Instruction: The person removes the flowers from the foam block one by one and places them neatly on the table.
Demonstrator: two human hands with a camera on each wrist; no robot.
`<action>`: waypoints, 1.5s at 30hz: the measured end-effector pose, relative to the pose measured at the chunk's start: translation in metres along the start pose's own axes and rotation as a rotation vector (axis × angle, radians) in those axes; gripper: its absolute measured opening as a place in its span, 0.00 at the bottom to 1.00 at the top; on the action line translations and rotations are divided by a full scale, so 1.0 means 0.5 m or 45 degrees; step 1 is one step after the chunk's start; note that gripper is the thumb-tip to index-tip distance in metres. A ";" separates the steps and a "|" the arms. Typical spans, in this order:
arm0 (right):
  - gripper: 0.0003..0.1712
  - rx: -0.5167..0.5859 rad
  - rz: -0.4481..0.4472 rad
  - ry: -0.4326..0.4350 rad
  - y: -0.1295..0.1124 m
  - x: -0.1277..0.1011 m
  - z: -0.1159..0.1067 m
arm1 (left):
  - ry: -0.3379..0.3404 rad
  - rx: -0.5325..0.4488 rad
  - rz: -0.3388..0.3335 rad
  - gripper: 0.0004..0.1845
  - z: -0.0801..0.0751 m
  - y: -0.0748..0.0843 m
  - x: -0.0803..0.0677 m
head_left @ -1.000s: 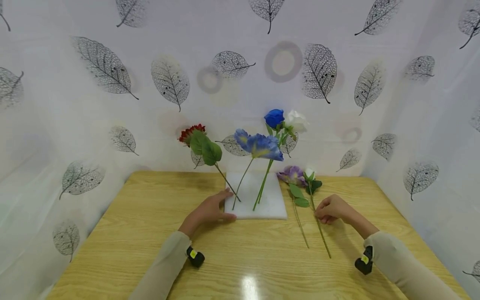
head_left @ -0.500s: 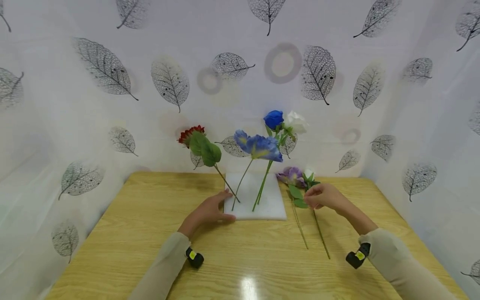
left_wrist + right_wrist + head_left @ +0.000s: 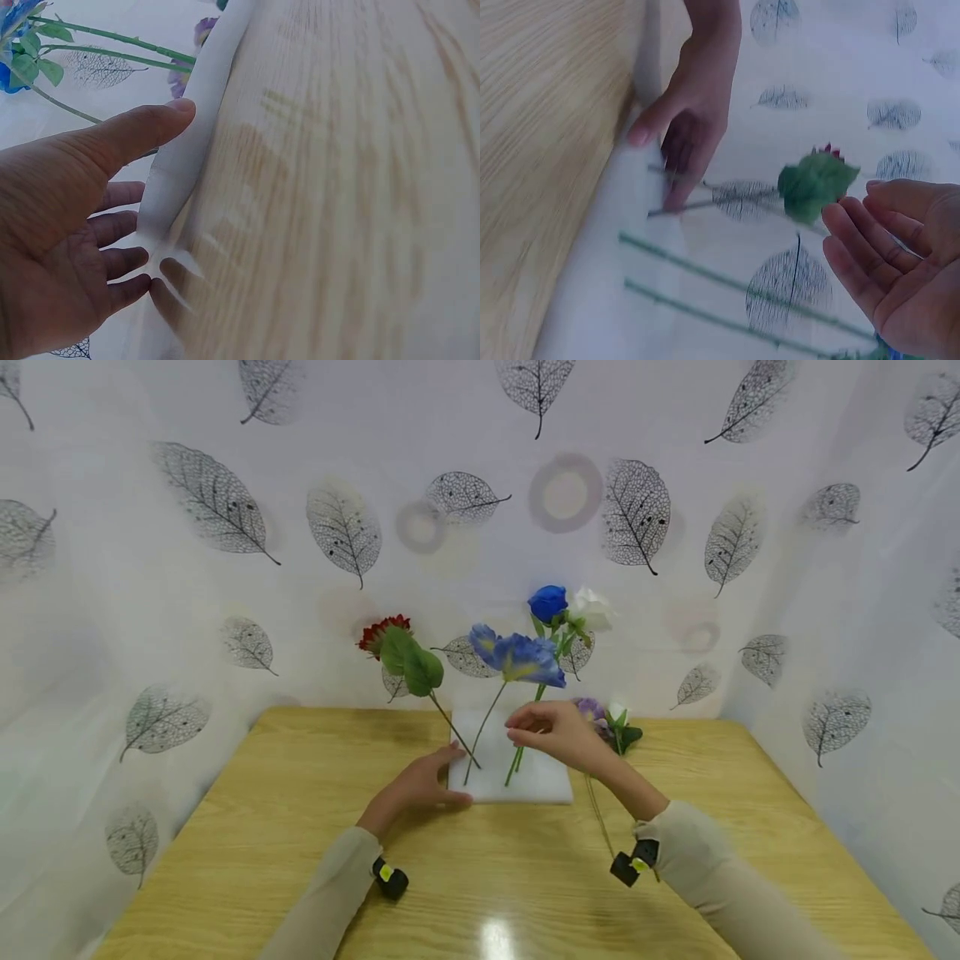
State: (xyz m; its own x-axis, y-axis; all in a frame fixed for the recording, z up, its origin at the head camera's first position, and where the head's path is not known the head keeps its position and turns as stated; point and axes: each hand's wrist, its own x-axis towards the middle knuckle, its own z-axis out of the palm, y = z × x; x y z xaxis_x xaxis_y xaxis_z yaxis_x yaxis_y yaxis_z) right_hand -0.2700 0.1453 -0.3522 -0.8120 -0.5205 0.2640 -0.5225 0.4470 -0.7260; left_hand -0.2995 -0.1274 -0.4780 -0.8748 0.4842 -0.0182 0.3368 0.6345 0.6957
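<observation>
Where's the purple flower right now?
In the head view, the purple flower lies on the table right of the white foam pad, partly hidden behind the right hand.

- Left hand point(image 3: 416, 787) rests on foam block point(image 3: 542, 785), left edge.
- Right hand point(image 3: 555, 732) hovers over block, fingers loose, beside green stems point(image 3: 519, 757).
- Purple flower point(image 3: 590, 707) lies on tabletop point(image 3: 285, 793).

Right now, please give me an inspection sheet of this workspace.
Surface: wooden table, glare at its front edge.
Job's things: white foam pad with red flower, blue flowers and white flower standing in it.
Clutter: purple flower lying right of the pad.
Grippers: left hand presses the pad's left edge; right hand open above the pad, holding nothing.
Cables: nothing seen.
Surroundings: leaf-print curtain.
</observation>
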 end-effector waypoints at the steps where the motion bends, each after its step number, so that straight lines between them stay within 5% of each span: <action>1: 0.10 -0.016 -0.022 -0.001 -0.010 0.011 0.012 | 0.004 0.007 -0.002 0.49 0.000 -0.001 0.000; 12: 0.14 -0.054 -0.077 0.121 -0.046 0.134 0.121 | 0.015 -0.012 0.016 0.48 -0.001 -0.014 -0.003; 19: 0.16 -0.098 0.004 0.191 -0.052 0.182 0.151 | -0.003 -0.044 -0.007 0.47 -0.002 -0.008 -0.008; 45: 0.13 -0.380 0.401 0.149 -0.013 0.249 0.205 | 0.015 -0.042 0.031 0.47 -0.003 0.004 -0.009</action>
State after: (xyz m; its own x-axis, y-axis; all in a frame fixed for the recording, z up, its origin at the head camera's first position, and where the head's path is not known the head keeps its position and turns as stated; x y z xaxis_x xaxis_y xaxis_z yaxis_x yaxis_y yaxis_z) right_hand -0.3409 0.0031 -0.3796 -0.9585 -0.2471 0.1421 -0.2832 0.7696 -0.5723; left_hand -0.2951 -0.1292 -0.4753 -0.8707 0.4917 0.0075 0.3464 0.6024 0.7191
